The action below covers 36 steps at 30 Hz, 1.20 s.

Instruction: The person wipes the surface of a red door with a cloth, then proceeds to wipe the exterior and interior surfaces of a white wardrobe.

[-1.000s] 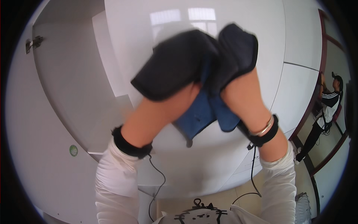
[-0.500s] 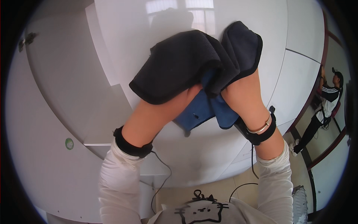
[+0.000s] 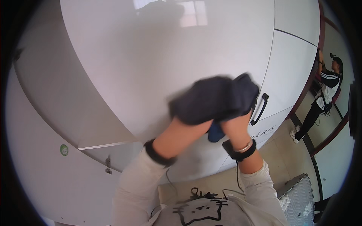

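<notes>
Dark grey cloth [image 3: 213,98], bunched and blurred, covers both hands against a glossy white cabinet door [image 3: 169,56] — lower and further right than a second ago, near the black door handle [image 3: 260,109]. Left hand [image 3: 190,113] and right hand [image 3: 235,113] are hidden beneath it; their grip cannot be told. Bare door spreads up and left — the handle crowds the right.
</notes>
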### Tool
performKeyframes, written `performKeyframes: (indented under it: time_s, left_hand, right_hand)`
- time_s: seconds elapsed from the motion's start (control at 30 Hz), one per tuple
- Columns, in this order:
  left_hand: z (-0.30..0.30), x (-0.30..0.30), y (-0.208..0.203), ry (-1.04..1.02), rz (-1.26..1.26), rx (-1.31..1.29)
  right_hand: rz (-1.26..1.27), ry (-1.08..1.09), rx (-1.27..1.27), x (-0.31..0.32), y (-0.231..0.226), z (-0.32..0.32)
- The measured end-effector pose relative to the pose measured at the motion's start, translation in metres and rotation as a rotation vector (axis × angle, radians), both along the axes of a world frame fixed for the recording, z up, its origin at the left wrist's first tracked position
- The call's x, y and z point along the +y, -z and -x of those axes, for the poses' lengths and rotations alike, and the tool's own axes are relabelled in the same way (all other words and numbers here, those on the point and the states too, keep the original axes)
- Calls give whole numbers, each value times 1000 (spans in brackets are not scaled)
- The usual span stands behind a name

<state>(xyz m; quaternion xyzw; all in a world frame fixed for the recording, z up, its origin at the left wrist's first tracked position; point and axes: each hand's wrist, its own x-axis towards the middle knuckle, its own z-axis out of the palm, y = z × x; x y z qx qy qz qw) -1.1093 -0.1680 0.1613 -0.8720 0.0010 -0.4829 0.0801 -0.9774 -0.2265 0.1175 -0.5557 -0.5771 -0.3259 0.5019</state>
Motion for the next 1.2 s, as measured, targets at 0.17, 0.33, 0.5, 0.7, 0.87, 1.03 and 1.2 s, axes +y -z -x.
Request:
performKeyframes:
  time_s: [0.17, 0.33, 0.5, 0.7, 0.87, 1.03, 1.2]
  left_hand:
    - [-73, -2, -10, 287, 481, -121]
    - [6, 0, -6, -3, 2, 153]
    - [64, -10, 10, -52, 260, 289]
    - [-6, -2, -3, 143, 270, 264]
    - [10, -1, 14, 20, 154, 121]
    - [92, -10, 70, -179, 260, 235]
    - [84, -19, 115, -298, 485, 33]
  right_hand:
    - [-144, -96, 365, 7, -4, -23]
    - [12, 3, 224, 17, 33, 21]
    - [174, -206, 399, 16, 70, 69]
    - [76, -62, 412, 13, 44, 22]
    - [-20, -49, 391, 21, 47, 44]
    - [98, -272, 231, 26, 106, 87]
    - [193, -402, 0, 19, 88, 62]
